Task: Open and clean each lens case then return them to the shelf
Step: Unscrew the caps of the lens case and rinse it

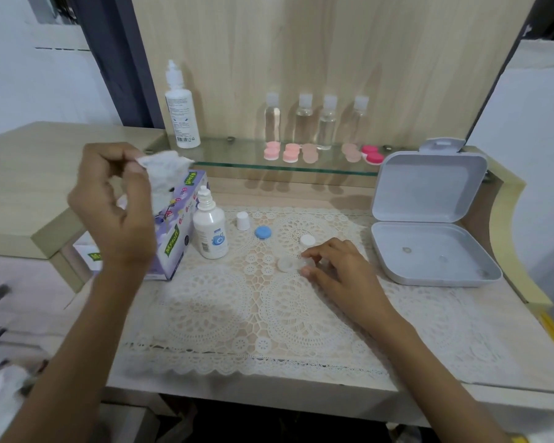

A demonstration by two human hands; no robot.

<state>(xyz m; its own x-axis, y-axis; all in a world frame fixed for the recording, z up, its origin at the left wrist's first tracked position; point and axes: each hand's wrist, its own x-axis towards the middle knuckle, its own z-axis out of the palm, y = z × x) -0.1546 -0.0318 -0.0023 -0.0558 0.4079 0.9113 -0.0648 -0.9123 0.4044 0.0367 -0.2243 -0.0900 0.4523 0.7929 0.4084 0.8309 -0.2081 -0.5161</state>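
Thumb and fingers of the left hand (pixel 119 212) pinch a crumpled tissue (pixel 163 164), raised above the tissue box (pixel 173 247) near the left edge of the table (pixel 429 375). The right hand (pixel 343 270) pinches the right end of the open lens case (pixel 285 263), which lies mid-table with its long axis along the front edge. Its free left cup faces the tissue, so wiping likely comes from the left.
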